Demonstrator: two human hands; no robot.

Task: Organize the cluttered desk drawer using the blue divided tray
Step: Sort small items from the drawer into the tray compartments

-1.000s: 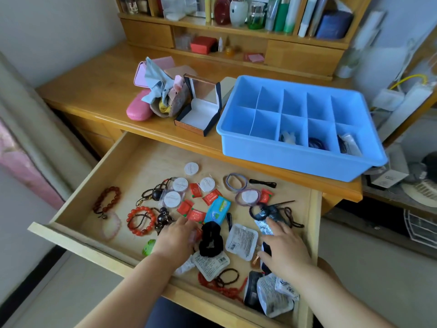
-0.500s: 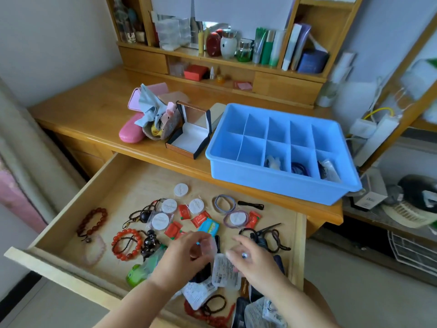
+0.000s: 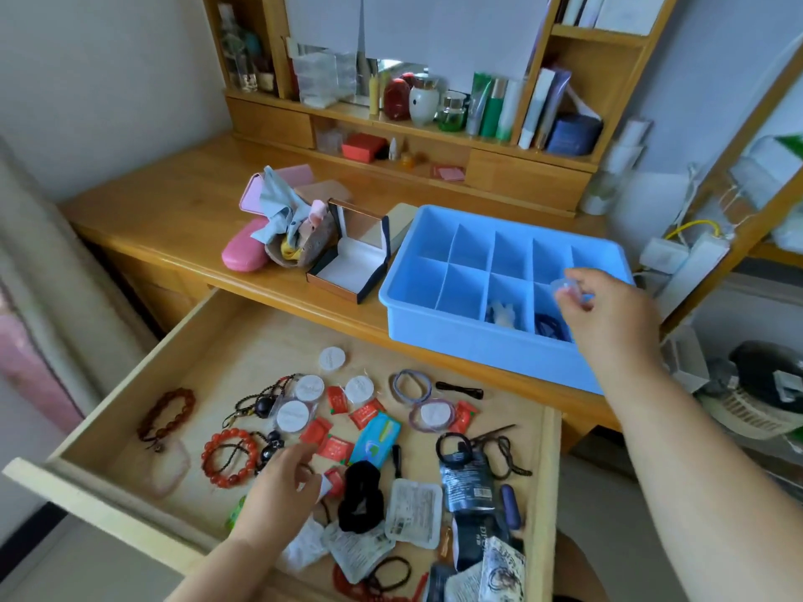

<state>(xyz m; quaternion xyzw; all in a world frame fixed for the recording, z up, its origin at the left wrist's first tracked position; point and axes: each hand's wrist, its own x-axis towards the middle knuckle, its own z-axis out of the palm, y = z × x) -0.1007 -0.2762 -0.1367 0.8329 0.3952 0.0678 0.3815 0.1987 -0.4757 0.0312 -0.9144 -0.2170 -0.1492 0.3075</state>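
— Blue is where the right hand [image 3: 608, 310] is now, over the divided tray [image 3: 434, 336] on the desk [image 3: 174, 219]. Half a second ago both hands were close together above the drawer [image 3: 208, 384].

— What is it holding?

— A small clear packet [image 3: 565, 285], pinched between thumb and fingertips above the near right compartments. It is blurred, so I can't name it better. Below it, one compartment holds dark hair ties [image 3: 549, 328], and the one to its left holds something white [image 3: 504, 312].

— And the left hand [image 3: 282, 493]?

— Down in the drawer, near its front edge. Its fingers are curled round a small white scrap [image 3: 325, 488], just beside the black scrunchie [image 3: 360, 497]. Earlier it was raised, meeting the right hand; now it is low among the clutter.

— Has the drawer's clutter changed?

— Hardly. The red bead bracelet [image 3: 228, 456], the brown bead bracelet [image 3: 167, 412], the round white pads [image 3: 309, 388], the red sachets [image 3: 336, 447] and the blue packet [image 3: 376, 438] lie where they lay. The white sealed pack [image 3: 413, 512] shows fully now, right of the scrunchie.

— The tray itself?

— Same place on the desk, right of the open jewellery box [image 3: 352, 262], touching or nearly touching it.
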